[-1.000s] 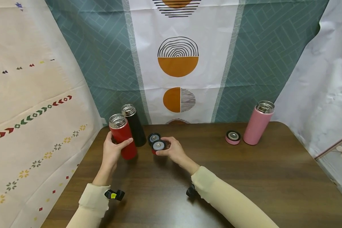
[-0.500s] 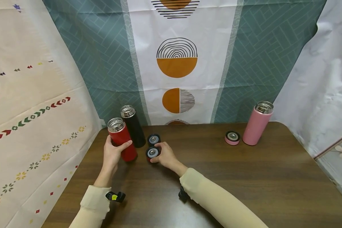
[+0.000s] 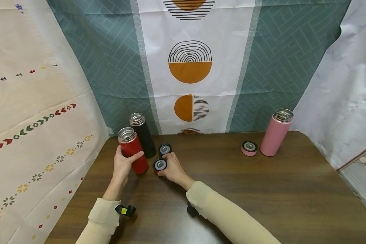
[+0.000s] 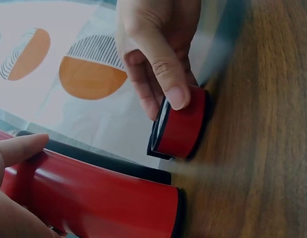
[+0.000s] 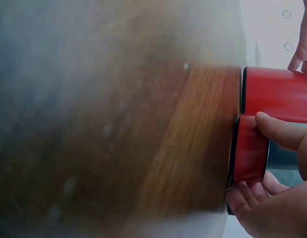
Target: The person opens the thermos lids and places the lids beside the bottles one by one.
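Observation:
My left hand (image 3: 122, 165) grips an open red thermos bottle (image 3: 131, 145) around its side, at the left of the table. Right of it, my right hand (image 3: 174, 169) pinches a red lid (image 4: 182, 126) between thumb and fingers. The lid's grey inner side faces up, and its edge is down at the tabletop. Directly behind the red bottle stands a black thermos bottle (image 3: 144, 139), also without its lid. A second lid (image 3: 164, 149), dark-rimmed with a grey inside, lies just behind the red one.
At the right back of the wooden table (image 3: 262, 189) stands an open pink thermos bottle (image 3: 274, 139). Its pink lid (image 3: 249, 151) lies beside it, inner side up. A patterned cloth (image 3: 219, 78) hangs behind the table's back edge.
My right hand has moved left and a little nearer to me with the red lid, away from the dark lid and towards the red bottle. The red bottle has shifted slightly.

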`<state>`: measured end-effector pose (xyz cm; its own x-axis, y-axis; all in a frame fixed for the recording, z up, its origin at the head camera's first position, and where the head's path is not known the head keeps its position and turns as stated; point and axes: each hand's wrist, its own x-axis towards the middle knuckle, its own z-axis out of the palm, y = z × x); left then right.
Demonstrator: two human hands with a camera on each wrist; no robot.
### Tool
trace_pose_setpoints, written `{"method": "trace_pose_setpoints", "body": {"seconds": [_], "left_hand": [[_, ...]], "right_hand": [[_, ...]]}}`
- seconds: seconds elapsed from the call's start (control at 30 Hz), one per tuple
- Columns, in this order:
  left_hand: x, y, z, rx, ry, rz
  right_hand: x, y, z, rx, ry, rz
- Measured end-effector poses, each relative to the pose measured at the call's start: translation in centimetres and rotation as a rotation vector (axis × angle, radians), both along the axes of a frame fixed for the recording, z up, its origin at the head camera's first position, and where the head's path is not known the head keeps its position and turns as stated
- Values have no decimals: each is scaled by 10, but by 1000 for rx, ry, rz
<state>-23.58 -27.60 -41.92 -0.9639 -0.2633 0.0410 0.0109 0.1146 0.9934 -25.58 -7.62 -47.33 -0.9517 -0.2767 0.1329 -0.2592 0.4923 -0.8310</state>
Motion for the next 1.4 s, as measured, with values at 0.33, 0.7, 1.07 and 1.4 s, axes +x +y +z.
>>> {"method": "trace_pose_setpoints", "body": {"seconds": [0.33,0.7,1.07,1.4], "left_hand": [[-2,3,-3,-6,20,11],[-5,1,-6,-5,33,4],[-3,4,-2,-43,199,68],[16,23,26,-118,465,235]], "right_hand": [[0,-2,-2,22,11,-19],[-1,0,1,-7,-17,-6],[-7,9,21,-121,-31,28],[-4,25,47,-123,59,46]]}}
